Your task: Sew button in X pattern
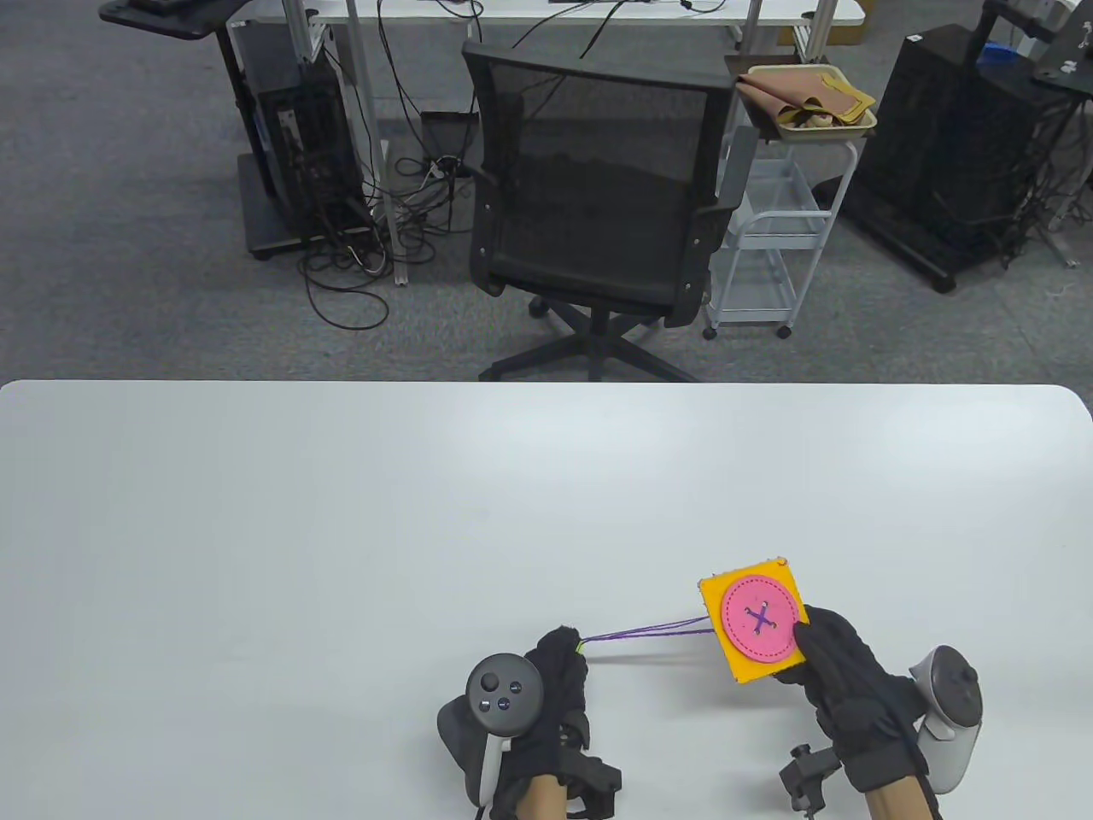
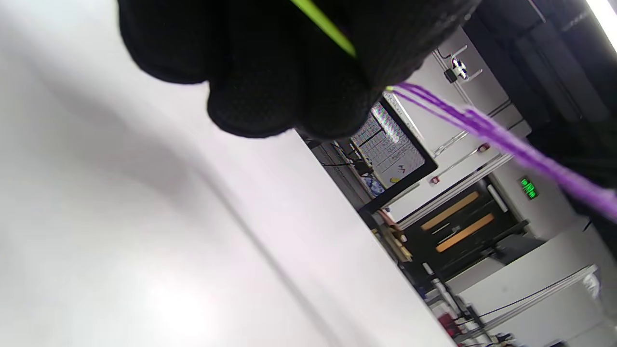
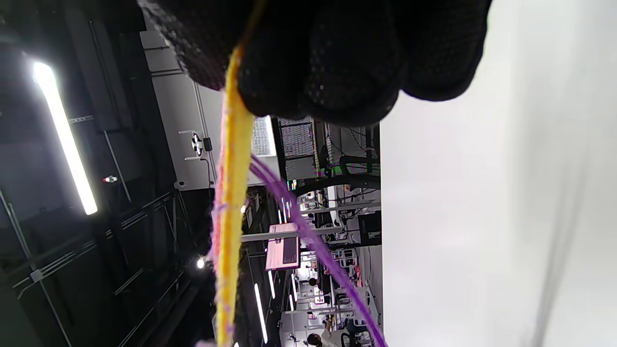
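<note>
Two gloved hands work low over the white tabletop (image 1: pixel 341 512). At the left, the left hand (image 1: pixel 555 683) has its fingers (image 2: pixel 270 72) curled together, pinching a thin yellow-green needle (image 2: pixel 323 26). From that pinch, purple thread (image 1: pixel 649 633) runs taut to the right, above the tabletop, to an orange felt square (image 1: pixel 733 589). A pink button (image 1: pixel 762 620) lies on the square, with purple stitches crossing in an X at its centre. At the right, the right hand (image 1: pixel 841 675) grips the square's lower right edge, thumb on the button's rim, holding it tilted off the tabletop.
</note>
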